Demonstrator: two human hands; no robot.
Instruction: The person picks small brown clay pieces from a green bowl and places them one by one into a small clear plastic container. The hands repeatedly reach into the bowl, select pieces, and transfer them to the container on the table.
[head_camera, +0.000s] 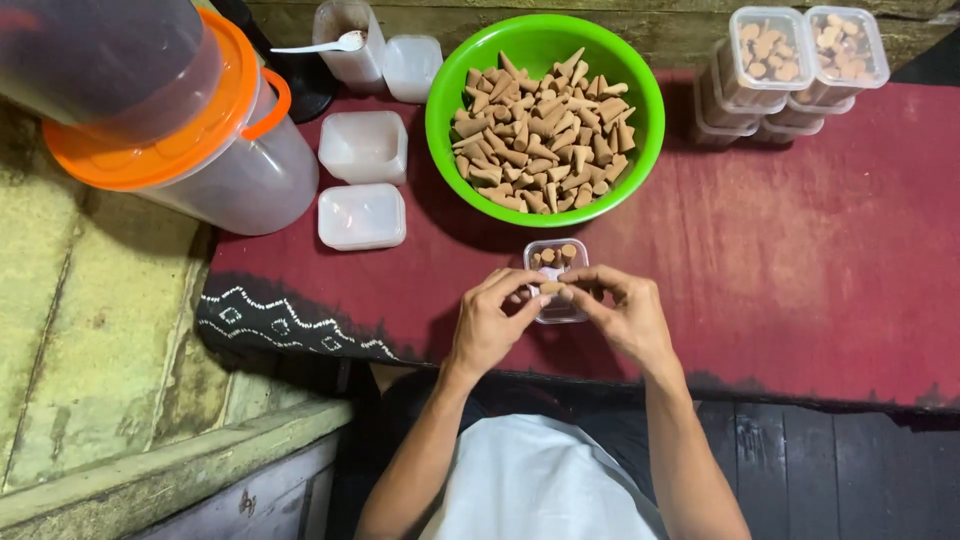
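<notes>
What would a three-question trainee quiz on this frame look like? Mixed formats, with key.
1. True or false: the round green plastic bowl holds brown cone-shaped pieces.
2. Multiple choice: both hands meet over which thing? A) the large clear jar with orange lid B) the small clear rectangular plastic box C) the stacked filled clear boxes
3. Fill in: the white plastic spoon rests on a tall clear ____.

Key:
1. True
2. B; left hand and right hand pinch a cone there
3. Container
</notes>
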